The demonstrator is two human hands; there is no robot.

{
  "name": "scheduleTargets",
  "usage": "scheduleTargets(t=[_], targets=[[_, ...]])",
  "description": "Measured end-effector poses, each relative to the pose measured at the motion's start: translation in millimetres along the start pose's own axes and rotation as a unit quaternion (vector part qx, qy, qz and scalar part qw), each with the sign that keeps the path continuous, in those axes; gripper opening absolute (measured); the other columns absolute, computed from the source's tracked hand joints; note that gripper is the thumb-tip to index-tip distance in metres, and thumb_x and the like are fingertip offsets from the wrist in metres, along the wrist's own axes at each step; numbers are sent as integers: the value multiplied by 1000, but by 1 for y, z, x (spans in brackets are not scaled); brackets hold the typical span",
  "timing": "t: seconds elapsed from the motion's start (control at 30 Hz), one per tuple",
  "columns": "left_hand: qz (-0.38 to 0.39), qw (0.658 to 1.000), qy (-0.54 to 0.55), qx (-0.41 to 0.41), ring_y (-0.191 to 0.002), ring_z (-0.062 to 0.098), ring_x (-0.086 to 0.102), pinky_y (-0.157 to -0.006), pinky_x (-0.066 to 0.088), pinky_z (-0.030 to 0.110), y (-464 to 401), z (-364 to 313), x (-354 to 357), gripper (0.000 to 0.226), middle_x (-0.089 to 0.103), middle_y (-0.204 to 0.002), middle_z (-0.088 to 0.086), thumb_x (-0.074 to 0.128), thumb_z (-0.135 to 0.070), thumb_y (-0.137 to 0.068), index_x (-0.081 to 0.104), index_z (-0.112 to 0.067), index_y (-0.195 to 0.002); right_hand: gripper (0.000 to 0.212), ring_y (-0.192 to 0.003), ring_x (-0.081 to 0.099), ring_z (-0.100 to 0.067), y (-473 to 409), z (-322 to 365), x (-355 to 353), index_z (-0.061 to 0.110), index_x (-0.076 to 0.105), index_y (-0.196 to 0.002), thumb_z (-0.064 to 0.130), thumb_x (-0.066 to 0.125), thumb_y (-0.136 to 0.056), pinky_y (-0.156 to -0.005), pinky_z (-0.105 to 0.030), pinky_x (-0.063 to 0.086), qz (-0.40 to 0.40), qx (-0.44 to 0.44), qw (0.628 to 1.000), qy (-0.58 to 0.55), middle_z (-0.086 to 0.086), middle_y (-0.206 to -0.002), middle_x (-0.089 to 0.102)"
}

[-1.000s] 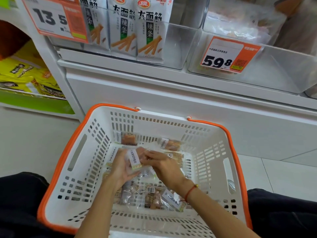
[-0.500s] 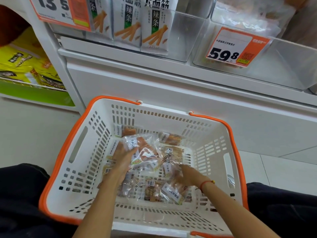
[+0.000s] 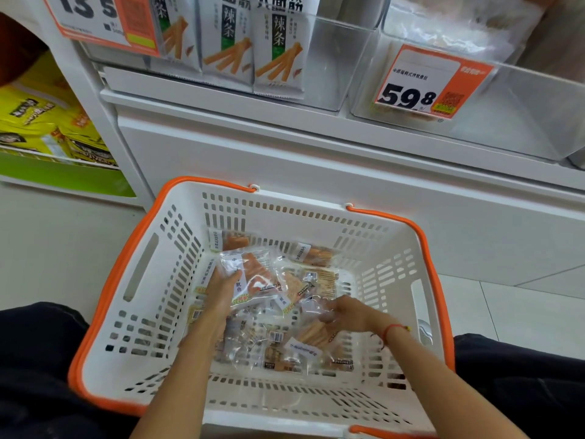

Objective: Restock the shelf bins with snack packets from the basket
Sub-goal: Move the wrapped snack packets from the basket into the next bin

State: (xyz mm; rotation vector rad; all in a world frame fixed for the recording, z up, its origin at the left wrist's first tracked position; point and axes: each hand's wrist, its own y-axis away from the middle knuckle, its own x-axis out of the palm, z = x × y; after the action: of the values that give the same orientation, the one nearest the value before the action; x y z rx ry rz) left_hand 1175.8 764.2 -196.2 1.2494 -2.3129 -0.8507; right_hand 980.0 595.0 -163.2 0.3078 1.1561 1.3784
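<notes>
White shelving (image 3: 285, 147) with clear bins (image 3: 522, 115) and price tags (image 3: 433, 82) stands behind a white basket (image 3: 395, 248) rimmed in orange on the floor. Left hand (image 3: 223, 288) grips clear snack packets (image 3: 253, 274) raised above the pile; right hand (image 3: 348, 312) pinches another packet (image 3: 316, 307) lying among the rest.

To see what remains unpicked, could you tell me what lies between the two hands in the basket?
In the head view, loose clear snack packets lie between the left hand and right hand.
</notes>
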Motion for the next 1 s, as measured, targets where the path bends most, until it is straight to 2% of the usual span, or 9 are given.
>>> scheduleTargets(t=[0.17, 0.27, 0.33, 0.43, 0.53, 0.67, 0.77, 0.9, 1.0], targets=[[-21, 1000, -11, 7, -134, 29, 39, -109, 33, 51, 5, -1, 0, 76, 35, -150, 8, 62, -41, -85, 27, -19, -148, 22, -109, 64, -27, 15, 14, -36, 7, 69, -107, 14, 67, -87, -96, -37, 50, 81, -89, 956, -269, -15, -117, 67], [8, 1000, 14, -25, -118, 31, 56, -99, 44, 55, -6, 9, 1, 62, 55, -134, 10, 60, -50, -79, 47, -25, -134, 29, -98, 67, -25, 9, 32, -31, -2, 64, -114, 8, 65, -86, -89, -33, 54, -13, -93, 907, -412, -17, -112, 68], [35, 997, 48, -43, -112, 33, 59, -98, 44, 56, 13, -5, 9, 20, 61, -123, 15, 44, -30, -98, 58, -22, -111, 30, -85, 68, -24, 1, 43, -23, -4, 66, -110, 9, 70, -83, -83, -31, 56, -126, -65, 897, -418, -18, -102, 71], [66, 996, 35, -50, -108, 35, 60, -97, 44, 59, 20, -7, 15, 32, 62, -118, 17, 30, -27, -104, 60, -18, -95, 22, -75, 69, -18, -10, 53, -7, -2, 68, -101, 7, 72, -81, -74, -25, 57, -181, -50, 882, -433, -16, -93, 72], [72, 995, 44, -51, -107, 33, 60, -98, 43, 59, 23, -10, 18, 46, 63, -115, 12, 23, -45, -102, 62, -21, -105, 24, -67, 65, -11, -18, 62, 7, -1, 68, -97, 14, 75, -80, -62, -16, 51, -221, -51, 890, -396, -7, -81, 69], [111, 993, 39, -31, -107, 31, 61, -99, 43, 56, 20, -9, 18, 33, 64, -116, 12, 48, -46, -93, 60, -24, -114, 15, -73, 63, -17, -24, 70, 18, 6, 70, -83, 17, 78, -77, -72, -34, 53, -259, -76, 894, -357, -5, -77, 68], [115, 993, -1, -16, -125, 26, 48, -105, 35, 57, 23, -7, 16, 48, 53, -136, 6, 62, -46, -85, 51, -29, -129, 20, -56, 51, -5, -24, 71, 17, 14, 63, -68, 22, 81, -74, -59, -26, 43, -293, -67, 900, -315, 8, -61, 57], [133, 991, 3, 10, -122, 20, 48, -105, 35, 53, 33, -17, 24, 44, 48, -139, 2, 58, -44, -87, 45, -34, -128, 70, -106, 54, -17, -23, 71, -5, 13, 46, -119, 28, 87, -64, -89, -27, 43, -291, 12, 899, -326, -1, -117, 55], [177, 983, 0, 47, -115, 13, 50, -100, 38, 45, 44, -36, 35, 54, 39, -145, -2, 54, -40, -92, 33, -32, -141, 95, -125, 47, -24, -4, 74, -33, 6, 24, -144, 31, 80, -72, -102, -34, 40, -106, -4, 893, -437, -6, -141, 42]])
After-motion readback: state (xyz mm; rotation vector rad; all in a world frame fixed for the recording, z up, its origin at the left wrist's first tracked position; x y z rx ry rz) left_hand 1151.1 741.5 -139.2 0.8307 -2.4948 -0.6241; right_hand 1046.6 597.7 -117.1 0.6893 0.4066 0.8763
